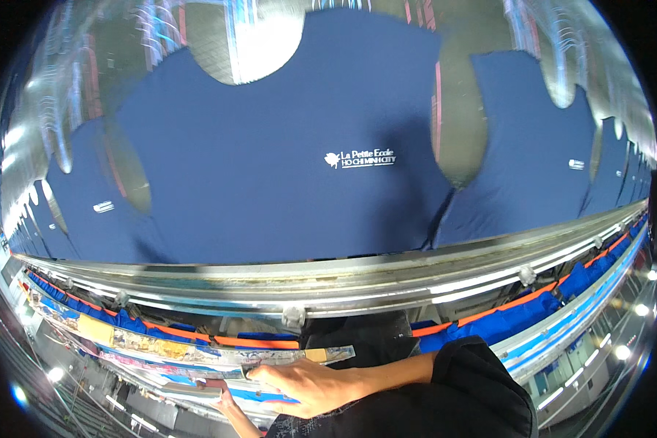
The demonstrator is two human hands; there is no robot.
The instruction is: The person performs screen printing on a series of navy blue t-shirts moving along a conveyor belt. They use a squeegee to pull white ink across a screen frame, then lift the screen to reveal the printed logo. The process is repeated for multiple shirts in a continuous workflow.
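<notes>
A long, paint-stained frame edge (219, 356) with patches of yellow tape runs across the lower left, tilted down to the left. My right hand (306, 385) is closed on its near side, below the right end, with the forearm in a black sleeve. Lower and further left, my left hand (227, 401) is closed around a brownish bar (211, 384), seen only in part. Beyond both hands, a dark blue garment panel (270, 168) lies flat on the table, with a small white print (361, 158) right of its middle.
More blue panels lie along the table, one on the right (533, 139) and one on the left (87, 190). A metal rail (357, 281) follows the table's near edge. Below it runs an orange strip (489, 315) with blue cloth (518, 321).
</notes>
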